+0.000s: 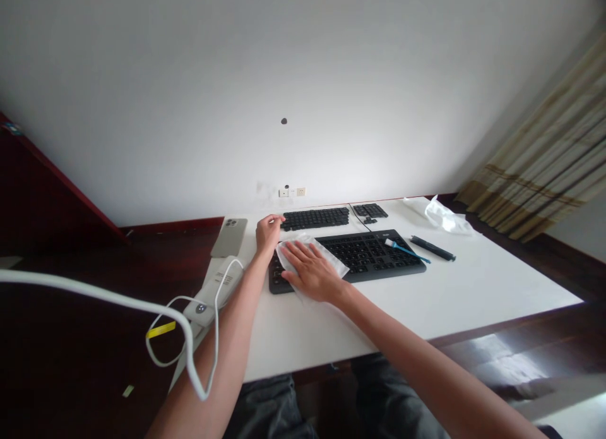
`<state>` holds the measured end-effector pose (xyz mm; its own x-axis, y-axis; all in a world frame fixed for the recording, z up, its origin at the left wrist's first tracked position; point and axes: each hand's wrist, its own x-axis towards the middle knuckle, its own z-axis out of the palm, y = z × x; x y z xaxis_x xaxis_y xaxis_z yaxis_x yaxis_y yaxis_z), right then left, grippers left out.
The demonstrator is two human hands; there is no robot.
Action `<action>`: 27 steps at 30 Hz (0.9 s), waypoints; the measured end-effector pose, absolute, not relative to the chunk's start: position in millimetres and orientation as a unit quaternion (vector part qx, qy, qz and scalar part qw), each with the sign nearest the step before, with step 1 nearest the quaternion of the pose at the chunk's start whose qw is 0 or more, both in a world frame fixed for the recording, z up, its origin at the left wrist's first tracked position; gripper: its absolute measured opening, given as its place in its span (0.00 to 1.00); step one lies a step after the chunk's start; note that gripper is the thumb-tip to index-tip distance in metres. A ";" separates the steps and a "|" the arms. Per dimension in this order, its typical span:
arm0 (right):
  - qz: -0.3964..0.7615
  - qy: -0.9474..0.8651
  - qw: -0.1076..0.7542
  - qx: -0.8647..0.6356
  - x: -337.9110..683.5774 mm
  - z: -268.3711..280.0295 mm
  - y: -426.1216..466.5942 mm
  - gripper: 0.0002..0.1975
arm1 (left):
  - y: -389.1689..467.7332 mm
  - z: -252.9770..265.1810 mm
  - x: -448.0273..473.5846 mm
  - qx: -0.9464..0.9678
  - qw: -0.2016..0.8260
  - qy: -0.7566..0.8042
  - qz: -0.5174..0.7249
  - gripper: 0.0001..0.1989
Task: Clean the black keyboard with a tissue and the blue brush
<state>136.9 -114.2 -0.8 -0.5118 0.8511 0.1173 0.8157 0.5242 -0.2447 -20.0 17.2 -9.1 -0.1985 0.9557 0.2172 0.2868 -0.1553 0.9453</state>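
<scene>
A black keyboard base (374, 252) lies across the white table, its key wells looking bare of caps. My right hand (310, 270) rests flat, fingers spread, on a white wipe (335, 256) over the keyboard's left part. Beyond it, black keycaps (315, 219) sit in rows, with a smaller block of keycaps (370, 210) to their right. At the left end of those rows my left hand (268, 234) has its fingers pinched together; whatever is between them is hidden. A blue brush (409, 251) with a white head lies over the keyboard's right end.
A phone (230, 237) and a white power strip (213, 294) with a looping white cable (182, 319) lie along the table's left edge. Right of the keyboard are a black bar-shaped object (433, 248) and a crumpled plastic bag (447, 218). Wall sockets (292, 192) are behind.
</scene>
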 end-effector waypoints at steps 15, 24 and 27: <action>0.034 -0.731 0.074 -0.677 253.0 -4.0 -122.7 0.42 | 13.1 -7.5 -19.9 0.540 0.329 0.572 0.522 0.13; 0.058 -0.792 0.083 -0.602 158.3 -0.4 -118.0 0.45 | 16.6 -6.0 -19.0 0.510 0.349 0.552 0.559 0.12; 0.069 -0.815 0.092 -0.568 127.2 1.5 -119.4 0.45 | 18.4 -4.3 -18.0 0.487 0.374 0.534 0.582 0.10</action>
